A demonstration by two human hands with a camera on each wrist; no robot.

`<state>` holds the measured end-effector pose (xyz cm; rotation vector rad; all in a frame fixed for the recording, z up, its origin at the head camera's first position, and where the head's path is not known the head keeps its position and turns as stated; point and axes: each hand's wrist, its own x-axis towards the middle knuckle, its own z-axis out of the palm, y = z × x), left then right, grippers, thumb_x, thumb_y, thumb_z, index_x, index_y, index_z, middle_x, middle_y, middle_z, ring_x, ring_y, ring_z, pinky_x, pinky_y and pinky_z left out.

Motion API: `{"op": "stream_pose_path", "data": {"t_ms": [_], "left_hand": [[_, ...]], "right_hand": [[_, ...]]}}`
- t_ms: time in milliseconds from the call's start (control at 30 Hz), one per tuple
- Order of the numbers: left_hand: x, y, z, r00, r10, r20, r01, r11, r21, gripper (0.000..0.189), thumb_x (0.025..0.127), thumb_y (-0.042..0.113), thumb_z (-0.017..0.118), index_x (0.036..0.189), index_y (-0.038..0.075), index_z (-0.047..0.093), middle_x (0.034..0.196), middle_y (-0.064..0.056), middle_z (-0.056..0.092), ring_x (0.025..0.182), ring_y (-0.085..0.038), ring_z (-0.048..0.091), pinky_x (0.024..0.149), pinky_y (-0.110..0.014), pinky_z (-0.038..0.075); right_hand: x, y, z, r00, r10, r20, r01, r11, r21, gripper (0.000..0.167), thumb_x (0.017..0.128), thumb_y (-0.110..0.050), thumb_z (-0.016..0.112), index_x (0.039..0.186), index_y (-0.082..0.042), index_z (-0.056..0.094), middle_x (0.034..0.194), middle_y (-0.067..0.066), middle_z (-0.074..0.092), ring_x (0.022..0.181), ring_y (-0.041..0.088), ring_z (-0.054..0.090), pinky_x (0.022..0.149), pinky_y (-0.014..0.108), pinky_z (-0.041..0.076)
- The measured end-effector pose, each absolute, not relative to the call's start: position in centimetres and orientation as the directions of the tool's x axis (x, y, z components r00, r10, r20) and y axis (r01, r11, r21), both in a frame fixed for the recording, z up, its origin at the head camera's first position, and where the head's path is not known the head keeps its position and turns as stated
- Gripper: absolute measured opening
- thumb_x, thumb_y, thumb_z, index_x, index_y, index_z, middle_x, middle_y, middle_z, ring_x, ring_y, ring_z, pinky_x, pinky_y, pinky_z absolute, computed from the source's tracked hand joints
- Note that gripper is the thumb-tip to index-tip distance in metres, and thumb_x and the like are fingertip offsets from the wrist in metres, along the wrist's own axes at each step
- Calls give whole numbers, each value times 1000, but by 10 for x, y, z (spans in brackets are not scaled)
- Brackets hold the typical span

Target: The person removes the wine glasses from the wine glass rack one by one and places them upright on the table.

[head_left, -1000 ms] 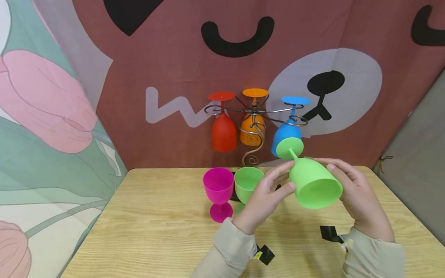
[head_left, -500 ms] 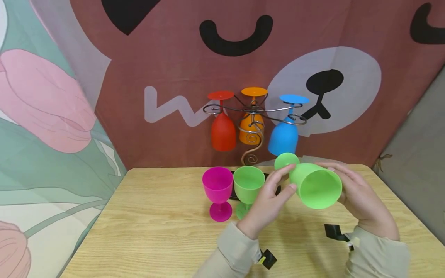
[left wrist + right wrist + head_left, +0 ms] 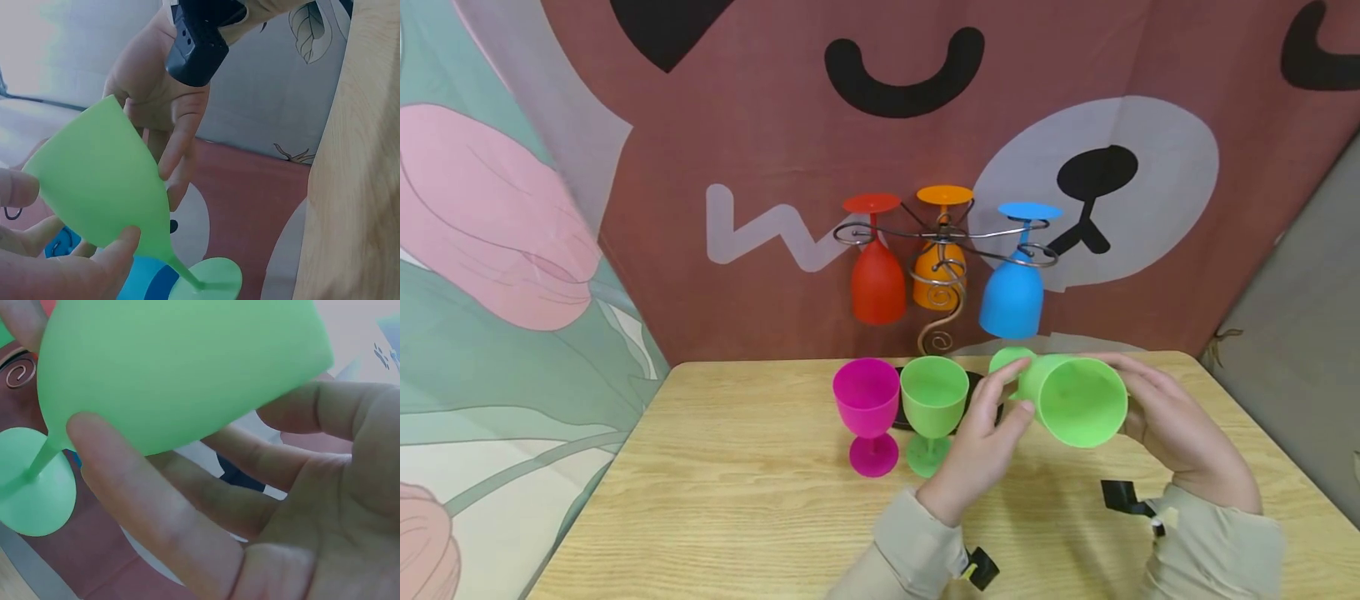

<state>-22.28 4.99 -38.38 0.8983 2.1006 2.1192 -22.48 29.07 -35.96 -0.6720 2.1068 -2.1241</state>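
Note:
A light green plastic goblet [image 3: 1084,402] is held tilted on its side above the table, its mouth toward me and its foot [image 3: 209,281] pointing away. My left hand [image 3: 977,446] grips the bowl near the stem with thumb and fingers. On the other side, my right hand [image 3: 1183,429] holds the bowl, its fingers [image 3: 144,500] along the outside. A wire goblet rack [image 3: 958,304] stands behind. From its loops hang a red goblet [image 3: 877,283], an orange goblet [image 3: 929,275] and a blue goblet [image 3: 1012,300], all upside down.
Left of my left hand, a magenta goblet [image 3: 867,400] and a second green goblet [image 3: 934,400] stand upright on the wooden table [image 3: 737,500]. The rack's black base [image 3: 904,421] is partly hidden behind them. A printed curtain [image 3: 760,108] hangs at the table's back edge.
The held green goblet has tipped further, its foot dropping from in front of the blue goblet to below it and its mouth turning toward me. Both hands keep hold of it.

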Motion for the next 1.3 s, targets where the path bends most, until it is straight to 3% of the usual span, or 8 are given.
{"op": "stream_pose_path", "data": {"t_ms": [267, 567, 800, 1033, 1300], "left_hand": [[-221, 50, -388, -863, 386, 327, 331, -59, 942, 47, 108, 24, 43, 154, 22, 39, 153, 0, 36, 140, -16, 37, 116, -41, 35], [-222, 54, -394, -870, 370, 325, 294, -141, 945, 44, 108, 16, 42, 151, 13, 36, 156, -5, 35, 140, -20, 42, 110, -29, 41], [-221, 57, -396, -886, 335, 322, 302, -110, 947, 46, 107, 16, 42, 152, 13, 35, 155, -6, 34, 139, -19, 43, 109, -28, 42], [-222, 60, -400, -897, 325, 301, 288, -88, 954, 50, 108, 17, 42, 156, 15, 30, 157, -7, 27, 142, -20, 35, 108, -25, 42], [-220, 61, -403, -915, 316, 252, 253, -39, 967, 55, 108, 23, 44, 159, 17, 25, 158, -8, 23, 144, -21, 31, 107, -26, 43]], "right_hand": [[-227, 292, -364, -890, -383, 248, -267, -3, -964, 40, 112, -11, 30, 147, -6, 49, 141, -3, 56, 118, 11, 60, 85, 33, 59], [-231, 293, -367, -840, -465, 279, -277, -75, -958, 39, 110, -1, 29, 146, 0, 46, 137, 5, 57, 111, 18, 66, 86, 40, 60], [-230, 293, -369, -849, -471, 238, -253, -32, -967, 43, 109, 1, 32, 151, -1, 41, 145, 2, 52, 118, 17, 65, 93, 39, 57], [-230, 290, -367, -877, -452, 163, -204, 42, -978, 47, 110, -5, 37, 156, -1, 33, 152, 2, 46, 122, 20, 62, 97, 39, 55], [-231, 289, -370, -887, -450, 106, -157, 78, -984, 53, 109, -9, 41, 159, -1, 24, 151, -4, 42, 123, 16, 62, 99, 31, 53]]}}
